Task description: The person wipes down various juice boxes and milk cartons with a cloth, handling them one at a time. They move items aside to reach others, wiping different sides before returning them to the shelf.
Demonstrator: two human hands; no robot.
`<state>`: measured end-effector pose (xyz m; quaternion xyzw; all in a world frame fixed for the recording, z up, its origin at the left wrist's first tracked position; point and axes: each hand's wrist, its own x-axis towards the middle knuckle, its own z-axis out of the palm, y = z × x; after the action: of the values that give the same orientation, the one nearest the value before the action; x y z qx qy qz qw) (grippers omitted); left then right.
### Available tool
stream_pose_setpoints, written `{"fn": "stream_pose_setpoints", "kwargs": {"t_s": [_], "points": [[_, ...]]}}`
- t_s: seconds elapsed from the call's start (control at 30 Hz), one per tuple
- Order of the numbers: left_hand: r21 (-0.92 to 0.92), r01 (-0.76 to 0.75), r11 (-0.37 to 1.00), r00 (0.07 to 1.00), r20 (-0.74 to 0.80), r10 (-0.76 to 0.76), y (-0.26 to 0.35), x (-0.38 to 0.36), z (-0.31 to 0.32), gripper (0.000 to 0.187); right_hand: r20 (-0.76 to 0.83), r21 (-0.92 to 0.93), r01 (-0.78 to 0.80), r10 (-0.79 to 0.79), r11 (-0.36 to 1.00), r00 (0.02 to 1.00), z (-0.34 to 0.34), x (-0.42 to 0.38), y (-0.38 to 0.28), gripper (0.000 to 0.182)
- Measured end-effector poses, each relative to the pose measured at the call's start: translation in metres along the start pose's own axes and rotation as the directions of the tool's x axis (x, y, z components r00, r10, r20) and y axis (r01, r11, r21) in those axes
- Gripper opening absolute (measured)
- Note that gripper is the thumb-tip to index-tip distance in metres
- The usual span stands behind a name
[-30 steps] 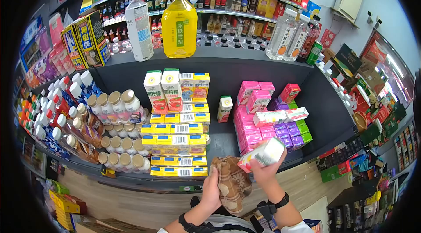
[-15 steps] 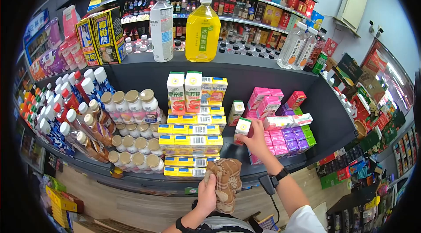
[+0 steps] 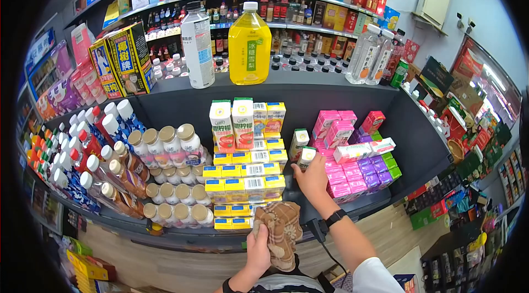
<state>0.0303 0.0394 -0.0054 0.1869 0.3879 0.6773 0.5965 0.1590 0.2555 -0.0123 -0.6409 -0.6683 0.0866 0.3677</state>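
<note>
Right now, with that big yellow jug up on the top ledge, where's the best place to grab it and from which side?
Take the yellow jug by its narrow neck just under the white cap, coming from the front. Its body looks too broad for one hand, and it stands upright with the tall white bottle close on its left. It probably needs a second hand under the base, and the left hand holds a checked cloth.
</note>
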Motion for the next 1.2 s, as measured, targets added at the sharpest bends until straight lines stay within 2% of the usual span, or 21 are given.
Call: {"fn": "stream_pose_setpoints", "kwargs": {"t_s": [0.07, 0.17, 0.27, 0.37, 0.77, 0.87, 0.97, 1.2], "points": [[0.015, -0.013, 1.0, 1.0, -0.005, 0.013, 0.0, 0.001, -0.003, 0.04, 0.034, -0.056, -0.052, 0.054, 0.997, 0.998, 0.001, 0.006, -0.002, 0.054], [0.023, -0.018, 1.0, 1.0, -0.008, 0.018, 0.002, 0.002, -0.007, 0.04, -0.036, -0.064, -0.024, 0.022, 0.998, 0.999, 0.013, 0.013, 0.005, 0.051], [0.038, -0.032, 0.999, 0.999, -0.006, 0.033, 0.003, 0.002, -0.009, 0.039, -0.026, -0.058, -0.055, 0.053, 0.997, 0.998, 0.016, 0.021, 0.005, 0.05], [0.042, -0.04, 0.998, 0.999, 0.006, 0.04, 0.003, 0.002, -0.009, 0.039, -0.054, -0.066, -0.01, 0.007, 0.998, 0.999, 0.023, 0.024, 0.01, 0.05], [0.021, -0.033, 0.999, 0.999, 0.025, 0.033, 0.0, 0.004, -0.002, 0.039, -0.007, -0.035, 0.058, -0.059, 0.998, 0.998, 0.018, 0.024, 0.014, 0.05], [0.034, -0.021, 0.999, 1.0, 0.013, 0.02, 0.0, 0.003, -0.001, 0.04, 0.068, -0.013, -0.006, 0.006, 1.0, 0.998, 0.008, 0.024, 0.005, 0.051], [0.066, -0.029, 0.997, 1.0, 0.008, 0.029, -0.001, 0.003, 0.001, 0.04, 0.031, -0.007, 0.057, -0.057, 0.998, 0.998, 0.014, 0.024, 0.01, 0.049], [0.108, -0.028, 0.994, 0.999, 0.021, 0.026, -0.005, 0.006, 0.006, 0.041, 0.11, 0.025, -0.054, 0.051, 0.998, 0.993, -0.006, 0.017, -0.004, 0.076]]}}
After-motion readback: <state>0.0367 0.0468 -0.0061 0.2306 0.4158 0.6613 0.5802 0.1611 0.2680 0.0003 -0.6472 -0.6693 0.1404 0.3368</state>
